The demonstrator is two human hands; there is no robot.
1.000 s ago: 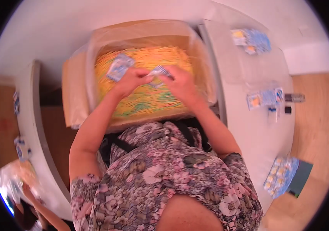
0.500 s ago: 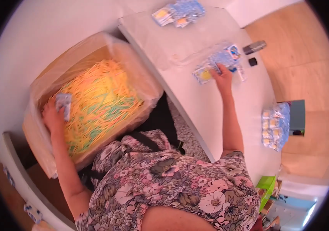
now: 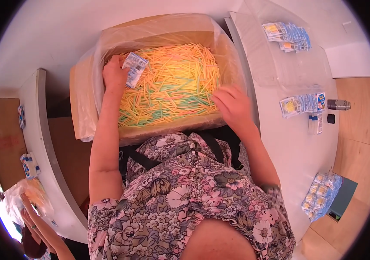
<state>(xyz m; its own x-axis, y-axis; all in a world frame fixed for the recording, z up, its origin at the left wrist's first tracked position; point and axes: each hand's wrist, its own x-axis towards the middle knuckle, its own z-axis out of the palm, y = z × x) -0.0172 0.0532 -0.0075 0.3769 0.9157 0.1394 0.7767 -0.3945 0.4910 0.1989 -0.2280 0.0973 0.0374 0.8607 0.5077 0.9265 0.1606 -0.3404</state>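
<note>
A carton lined with clear plastic [image 3: 159, 27] stands in front of me, full of thin sticks [image 3: 176, 82] in yellow, orange and green. Inside its left part, my left hand [image 3: 115, 74] grips a small white and blue packet [image 3: 136, 69] between thumb and fingers, over the sticks. My right hand [image 3: 235, 109] is over the carton's right edge, beside the sticks. Its fingers are smeared by motion, and I see nothing clear in them.
On the white table [image 3: 280, 160] to the right are a fanned row of packets [image 3: 302, 104], a dark cylinder [image 3: 339, 104], a black cap [image 3: 331, 118] and a bundle of filled packets [image 3: 322, 195]. More packets [image 3: 287, 36] lie farther back. Another person's arms [image 3: 42, 229] show at lower left.
My right hand has left the packets on the table and moved left to the carton. My left hand still holds its packet. The whole view has turned toward the carton.
</note>
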